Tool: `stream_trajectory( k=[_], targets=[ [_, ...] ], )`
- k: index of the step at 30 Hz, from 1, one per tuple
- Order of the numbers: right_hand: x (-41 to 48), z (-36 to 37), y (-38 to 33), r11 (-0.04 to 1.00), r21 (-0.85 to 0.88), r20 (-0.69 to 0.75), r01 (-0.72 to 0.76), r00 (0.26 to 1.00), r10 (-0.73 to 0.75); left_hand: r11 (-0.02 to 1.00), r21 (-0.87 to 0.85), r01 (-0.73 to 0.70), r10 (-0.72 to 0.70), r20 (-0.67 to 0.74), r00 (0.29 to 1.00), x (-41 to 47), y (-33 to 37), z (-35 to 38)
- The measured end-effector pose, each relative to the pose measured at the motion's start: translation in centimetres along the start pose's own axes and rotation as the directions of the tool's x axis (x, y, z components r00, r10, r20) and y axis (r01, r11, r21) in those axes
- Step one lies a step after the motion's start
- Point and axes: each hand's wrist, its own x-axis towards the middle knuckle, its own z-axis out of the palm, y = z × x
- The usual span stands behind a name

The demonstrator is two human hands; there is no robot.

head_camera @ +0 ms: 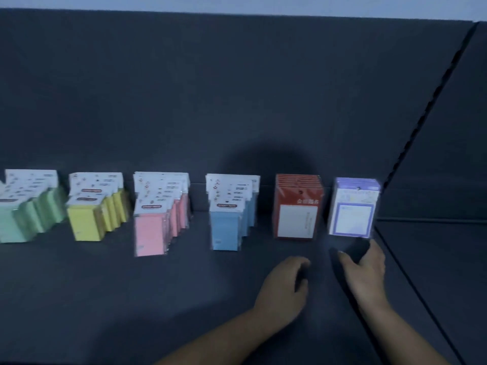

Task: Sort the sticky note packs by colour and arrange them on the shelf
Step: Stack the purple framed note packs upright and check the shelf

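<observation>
1. The purple packs (pixel 351 219) stand at the right end of the row on the shelf (pixel 105 299). They are straight ahead of the right hand (pixel 367 272), just beyond its fingertips. Shadow and blur hide whether the fingers touch the front pack's lower edge.
2. The right hand is spread and relaxed, thumb out to the left, grasping nothing. The left hand (pixel 286 283) lies on the shelf beside it with fingers loosely curled under and nothing visible in it. It sits below the red packs (pixel 296 219), a little apart from them.
3. The right hand is therefore nearer the purple packs, and the left is nearer the red ones.
4. Each colour is filed front to back, so every row's long axis runs away from the person toward the back wall (pixel 237 88). The pack faces stand upright and turn forward.
5. From the left come the green packs (pixel 15 225), cut off by the frame, then the yellow packs (pixel 84 222), pink packs (pixel 150 233) and blue packs (pixel 228 227). Gaps separate all the rows.
6. A dark seam (pixel 421 122) runs diagonally just right of the purple packs, leaving little room on that side. Any straightening nudge looks safer leftward or toward the wall.
7. A broad strip of shelf lies in front of the rows, giving both hands free room to draw back. The sorting looks close to done.
</observation>
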Motion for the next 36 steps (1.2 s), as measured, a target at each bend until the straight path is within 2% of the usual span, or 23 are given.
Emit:
stream_trajectory(
  k=[5, 9, 14, 18, 22, 26, 29, 32, 36],
  targets=[
    [-3.5, 2.9, -3.4, 0.957, 0.285, 0.088, -0.06, 0.995, 0.036, 0.992, 0.046, 0.116, -0.105, -0.2, 0.974, -3.0, -3.4, -6.6],
    [-7.3, 4.2, -5.6, 0.947, 0.32, 0.214, -0.027, 0.976, -0.044, 0.963, 0.12, 0.241, -0.191, -0.326, 0.926, -6.5, -4.9, -9.6],
    [-11.6, 3.1, -5.5, 0.983, 0.179, 0.444, 0.046, 0.888, -0.122, 0.916, 0.218, 0.337, -0.235, -0.391, 0.89, -11.5, -4.2, -11.1],
    [-13.7, 1.7, -5.8, 0.977, 0.076, 0.557, 0.201, 0.804, -0.209, 0.868, 0.287, 0.405, -0.268, -0.416, 0.869, -14.7, -3.6, -11.7],
    [-15.5, 0.7, -6.4, 0.902, -0.033, 0.591, 0.43, 0.737, -0.329, 0.832, 0.345, 0.434, -0.257, -0.453, 0.854, -17.4, -3.1, -12.1],
    [-16.9, -0.3, -7.2, 0.79, -0.17, 0.638, 0.589, 0.677, -0.367, 0.778, 0.45, 0.439, -0.26, -0.404, 0.877, -18.7, -2.9, -13.2],
    [-17.9, -0.7, -7.7, 0.741, -0.223, 0.638, 0.633, 0.67, -0.38, 0.734, 0.524, 0.432, -0.269, -0.36, 0.894, -19.0, -2.8, -14.2],
    [-18.8, -0.5, -8.5, 0.71, -0.263, 0.621, 0.654, 0.678, -0.394, 0.739, 0.553, 0.386, -0.228, -0.333, 0.915, -19.5, -3.1, -15.2],
    [-21.0, 0.6, -10.1, 0.706, -0.298, 0.58, 0.642, 0.71, -0.4, 0.73, 0.606, 0.317, -0.175, -0.283, 0.943, -20.7, -4.1, -16.9]
  ],
)
